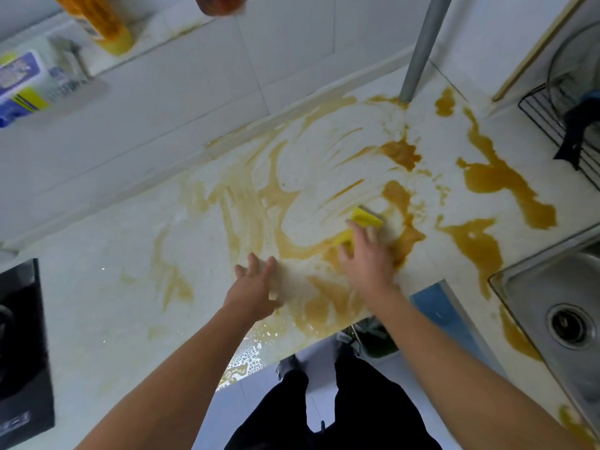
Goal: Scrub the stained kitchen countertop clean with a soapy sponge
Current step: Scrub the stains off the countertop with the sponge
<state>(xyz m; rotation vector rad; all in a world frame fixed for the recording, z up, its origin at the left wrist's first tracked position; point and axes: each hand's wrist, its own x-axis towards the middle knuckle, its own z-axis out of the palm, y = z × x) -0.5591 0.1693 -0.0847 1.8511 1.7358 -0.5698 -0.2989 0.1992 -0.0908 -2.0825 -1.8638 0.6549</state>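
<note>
We press the sponge [367, 219] to the worktop [97, 287] with the right hand [365, 258], fingers curled over it; the left hand [256, 287] (fingers spread) rests near the front edge.

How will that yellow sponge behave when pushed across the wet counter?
The yellow rectangular sponge probably squashes easily: it looks bent under the right hand. It likely glides, since the pale speckled countertop is wet and smeared. It seems light, handled by one hand.
</note>
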